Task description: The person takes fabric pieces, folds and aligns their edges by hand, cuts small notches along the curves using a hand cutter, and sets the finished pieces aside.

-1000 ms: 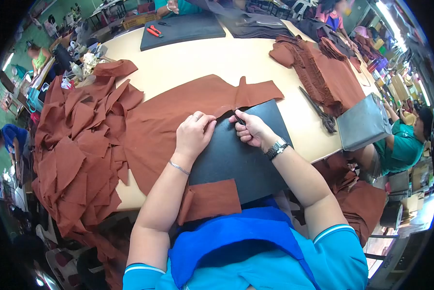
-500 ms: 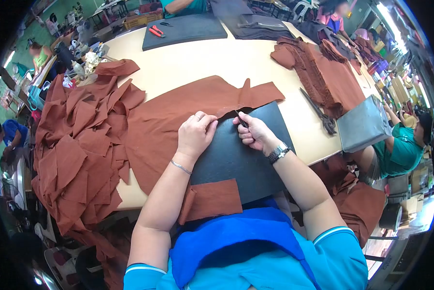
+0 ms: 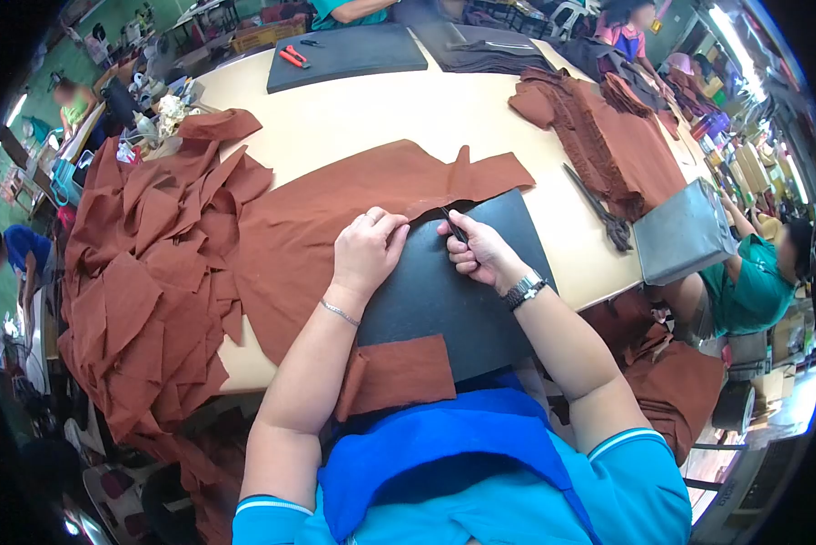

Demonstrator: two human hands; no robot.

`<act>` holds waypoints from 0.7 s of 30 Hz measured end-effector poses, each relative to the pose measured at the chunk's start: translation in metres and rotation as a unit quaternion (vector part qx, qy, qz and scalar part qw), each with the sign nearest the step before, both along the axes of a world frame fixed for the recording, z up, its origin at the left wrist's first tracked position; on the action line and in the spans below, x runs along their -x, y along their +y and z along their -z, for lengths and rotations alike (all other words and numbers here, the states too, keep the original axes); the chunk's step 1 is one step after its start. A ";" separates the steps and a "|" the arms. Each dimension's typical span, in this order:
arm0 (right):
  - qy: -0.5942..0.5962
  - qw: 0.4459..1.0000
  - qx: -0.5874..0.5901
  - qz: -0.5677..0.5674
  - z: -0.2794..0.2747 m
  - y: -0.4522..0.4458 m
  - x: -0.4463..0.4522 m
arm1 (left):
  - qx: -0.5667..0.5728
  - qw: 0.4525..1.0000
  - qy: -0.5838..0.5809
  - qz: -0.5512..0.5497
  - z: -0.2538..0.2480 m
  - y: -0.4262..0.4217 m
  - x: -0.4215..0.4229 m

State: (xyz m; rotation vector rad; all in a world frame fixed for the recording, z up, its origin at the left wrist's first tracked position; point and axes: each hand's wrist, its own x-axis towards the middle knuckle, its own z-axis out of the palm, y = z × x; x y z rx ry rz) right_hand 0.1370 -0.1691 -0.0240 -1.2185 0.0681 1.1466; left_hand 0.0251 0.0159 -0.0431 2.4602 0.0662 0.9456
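My left hand (image 3: 369, 250) pinches the near edge of a large brown cloth (image 3: 335, 209) that lies on the pale table (image 3: 353, 109). In my right hand (image 3: 482, 250) is a small dark tool (image 3: 453, 225), its tip at the cloth's edge; its exact kind cannot be made out. Both hands are over a black board (image 3: 453, 309), a short gap between them. A smaller brown piece (image 3: 403, 374) lies on the board's near edge, close to my left forearm.
A heap of brown pieces (image 3: 144, 300) hangs over the table's left side. Large scissors (image 3: 598, 207) and stacked brown cloth (image 3: 608, 136) lie to the right, near a grey box (image 3: 685, 233). At the back are a red cutter (image 3: 293, 57) and a dark board (image 3: 362, 59). Co-workers surround the table.
Since the first frame, the hands and cloth have shifted slightly in view, and the dark tool has tilted a little. At the back, a co-worker's arm has moved right.
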 end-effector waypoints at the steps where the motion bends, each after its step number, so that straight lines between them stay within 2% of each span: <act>1: 0.002 1.000 0.009 -0.002 -0.004 -0.001 0.002 | -0.002 1.000 -0.005 0.000 -0.001 0.000 0.000; 8: 0.002 1.000 -0.003 -0.003 0.003 0.008 -0.004 | 0.014 1.000 0.023 0.000 0.001 -0.001 0.000; 10: -0.022 1.000 -0.002 0.002 0.004 0.004 0.001 | 0.004 1.000 0.005 0.002 0.000 0.000 0.000; 14: 0.012 1.000 0.012 -0.006 -0.004 0.004 0.003 | -0.005 1.000 -0.013 0.005 -0.001 -0.001 0.000; 16: 0.038 0.999 0.012 -0.004 -0.007 0.011 -0.001 | -0.003 1.000 0.001 0.002 0.001 -0.001 0.000; 20: 0.006 0.999 -0.033 -0.012 0.008 0.006 -0.006 | 0.027 0.997 0.066 -0.002 -0.001 -0.001 0.001; 21: -0.005 0.999 -0.045 -0.004 0.008 -0.003 -0.004 | 0.070 0.993 0.097 0.009 -0.003 0.001 0.002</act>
